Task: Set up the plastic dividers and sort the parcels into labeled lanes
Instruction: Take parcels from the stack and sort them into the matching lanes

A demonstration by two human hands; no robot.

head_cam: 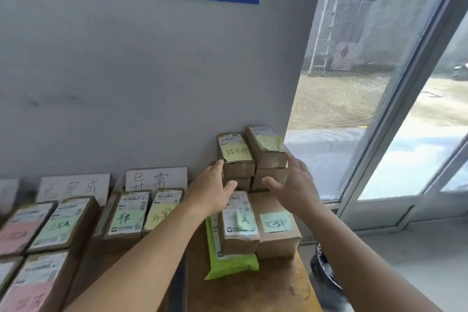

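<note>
Several brown cardboard parcels with coloured sticky notes lie on a wooden table (253,291). A stack of parcels (253,162) stands against the wall at the right end, topped with yellow-green notes. My left hand (215,185) is open at the stack's left side, fingers spread and close to the boxes. Open as well, my right hand (291,182) hovers at the stack's front right. Just below my hands lie two more parcels (260,225) on a green mailer bag (228,261). White lane label cards (155,178) lean on the wall further left. No plastic divider is plainly visible.
More parcels (131,218) lie in rows under the label cards to the left, some with pink or green notes. A glass door and window frame (405,109) stand right of the table. A dark bag (326,276) sits on the floor by the table's right edge.
</note>
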